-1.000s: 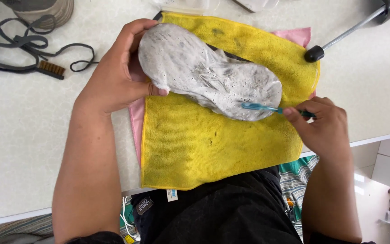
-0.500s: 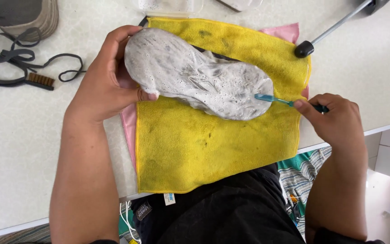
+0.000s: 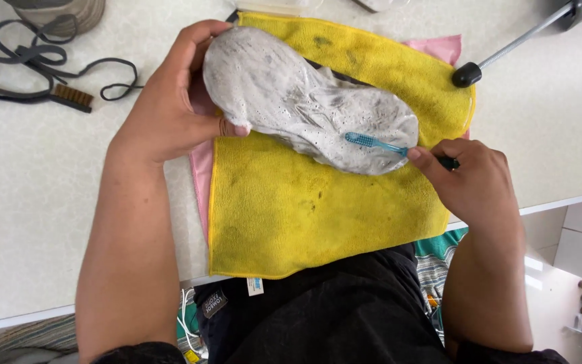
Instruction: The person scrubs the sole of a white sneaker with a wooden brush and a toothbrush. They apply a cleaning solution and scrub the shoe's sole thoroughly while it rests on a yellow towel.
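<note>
White foam already coats nearly the whole shoe sole (image 3: 304,108), held tilted above the yellow cloth (image 3: 318,209) on the counter (image 3: 48,189). The left hand (image 3: 176,101) grips its heel; the right hand (image 3: 469,178) pinches a blue toothbrush (image 3: 372,143), scrubbing the toe. Rinsing looks undone.

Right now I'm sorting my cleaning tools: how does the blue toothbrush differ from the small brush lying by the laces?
The blue toothbrush is held in the right hand, its head on the sudsy shoe sole; the small brush lies untouched on the table. The toothbrush is slim with a blue head; the small brush has a dark handle and a wider block of tan bristles. Both are handled scrubbing brushes.
</note>
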